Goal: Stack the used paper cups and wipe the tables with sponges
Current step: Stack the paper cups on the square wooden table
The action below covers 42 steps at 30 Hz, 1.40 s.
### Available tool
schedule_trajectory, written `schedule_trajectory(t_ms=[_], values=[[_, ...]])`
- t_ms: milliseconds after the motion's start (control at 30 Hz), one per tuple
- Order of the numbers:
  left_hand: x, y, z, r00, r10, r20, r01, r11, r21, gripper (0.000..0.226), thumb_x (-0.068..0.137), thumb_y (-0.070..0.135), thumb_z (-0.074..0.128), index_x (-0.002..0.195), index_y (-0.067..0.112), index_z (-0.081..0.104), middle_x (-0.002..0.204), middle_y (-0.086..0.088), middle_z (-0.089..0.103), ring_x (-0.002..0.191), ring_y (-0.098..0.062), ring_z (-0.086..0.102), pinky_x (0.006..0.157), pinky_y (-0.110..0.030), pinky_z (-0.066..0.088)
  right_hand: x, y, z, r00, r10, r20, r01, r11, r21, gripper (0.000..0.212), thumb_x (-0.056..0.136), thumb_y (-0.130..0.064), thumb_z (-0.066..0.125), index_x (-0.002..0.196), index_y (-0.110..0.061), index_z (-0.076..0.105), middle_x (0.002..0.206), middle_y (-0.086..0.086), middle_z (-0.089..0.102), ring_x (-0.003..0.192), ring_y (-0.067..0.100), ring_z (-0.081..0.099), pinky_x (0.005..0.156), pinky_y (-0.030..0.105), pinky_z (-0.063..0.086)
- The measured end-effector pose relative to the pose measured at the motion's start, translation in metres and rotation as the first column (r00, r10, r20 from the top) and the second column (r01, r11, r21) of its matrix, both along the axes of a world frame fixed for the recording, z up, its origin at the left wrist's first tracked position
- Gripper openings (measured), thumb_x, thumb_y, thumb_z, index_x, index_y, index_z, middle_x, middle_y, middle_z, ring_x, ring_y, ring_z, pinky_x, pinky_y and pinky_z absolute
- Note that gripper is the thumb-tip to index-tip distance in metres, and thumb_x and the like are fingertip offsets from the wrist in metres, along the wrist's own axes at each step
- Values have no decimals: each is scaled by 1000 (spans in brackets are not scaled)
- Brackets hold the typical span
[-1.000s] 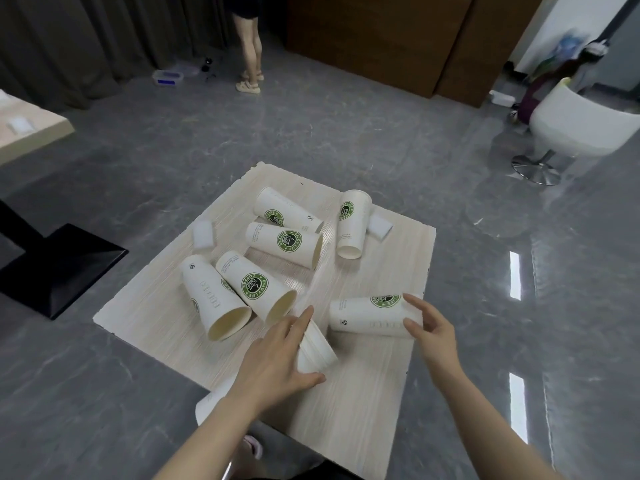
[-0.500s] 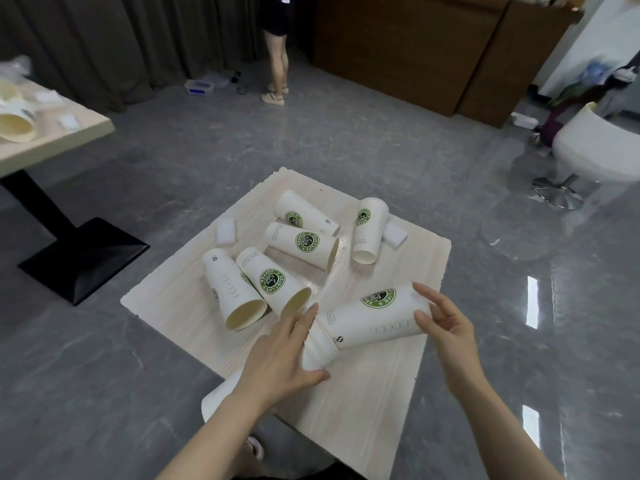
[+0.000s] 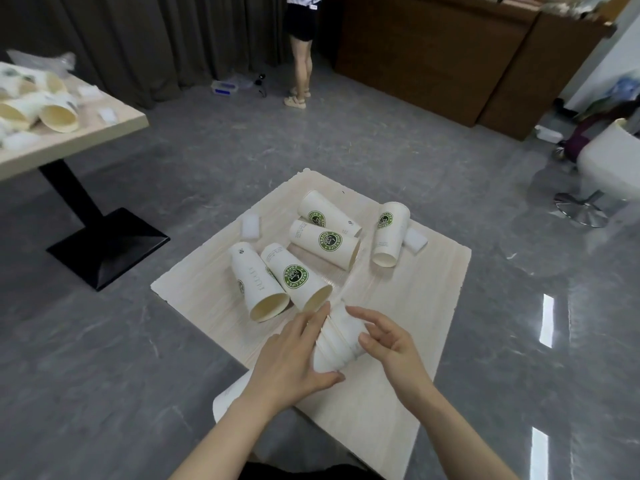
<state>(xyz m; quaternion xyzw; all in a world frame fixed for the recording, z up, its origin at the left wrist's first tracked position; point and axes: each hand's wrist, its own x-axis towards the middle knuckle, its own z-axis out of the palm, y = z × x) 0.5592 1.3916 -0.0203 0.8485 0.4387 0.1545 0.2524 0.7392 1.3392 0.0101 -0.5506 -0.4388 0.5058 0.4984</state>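
A pale wooden table (image 3: 398, 393) carried five loose paper cups (image 3: 294, 277) lying on their sides toward its far half, with two white sponges (image 3: 250, 226) among them. At the near edge lay a stack of cups (image 3: 337, 341); the left hand (image 3: 291, 355) gripped it, while the right hand (image 3: 391, 344) sat just beside it, fingers loosely spread and holding nothing.

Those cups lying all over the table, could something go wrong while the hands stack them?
Maybe. The stack of cups pokes past the table edge near the left hand, so it could slip off. The right hand barely touches it. The loose cups lie on their sides and might roll if bumped.
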Motion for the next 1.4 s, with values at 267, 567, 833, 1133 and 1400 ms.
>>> schedule_trajectory(t_ms=[267, 567, 833, 1133, 1400], values=[[-44, 15, 4, 999, 31, -18, -32, 997, -73, 110, 68, 62, 66, 150, 41, -4, 146, 17, 25, 128, -6, 36, 88, -24, 42, -70, 14, -7, 992, 98, -82, -102, 994, -49, 38, 91, 11, 49, 118, -12, 62, 112, -9, 71, 109, 4, 62, 86, 13, 45], [-111, 58, 11, 992, 88, -93, -93, 994, -51, 107, 71, 64, 63, 149, 39, -6, 137, 14, 30, 121, -6, 40, 85, -25, 44, -83, 82, -39, 860, -458, 223, 491, 863, -119, 41, 88, -8, 64, 122, -31, 63, 119, -1, 55, 98, 3, 57, 79, 15, 42], [-155, 82, 8, 992, 52, -114, -61, 995, -77, 107, 71, 64, 64, 145, 45, -11, 135, 17, 29, 120, -5, 40, 81, -21, 42, -97, 126, -79, 825, -524, 210, 563, 790, -242, 33, 84, -2, 64, 108, -24, 71, 78, 5, 54, 74, 15, 49, 78, 25, 42], [-167, 94, 1, 994, -37, -106, 23, 991, -130, 106, 72, 65, 64, 138, 50, -17, 135, 18, 28, 121, -4, 39, 81, -21, 42, -101, 118, -79, 643, -752, 143, 766, 630, -132, 34, 88, 6, 53, 109, -16, 68, 94, 1, 58, 94, 14, 48, 87, 28, 41], [-160, 110, 7, 992, -69, -103, 55, 990, -129, 106, 71, 65, 65, 149, 41, -3, 139, 19, 26, 123, -3, 39, 82, -21, 39, -81, 76, -34, 495, -866, 70, 866, 498, 43, 40, 92, 6, 47, 107, -26, 66, 128, 12, 61, 124, 25, 54, 108, 44, 40]])
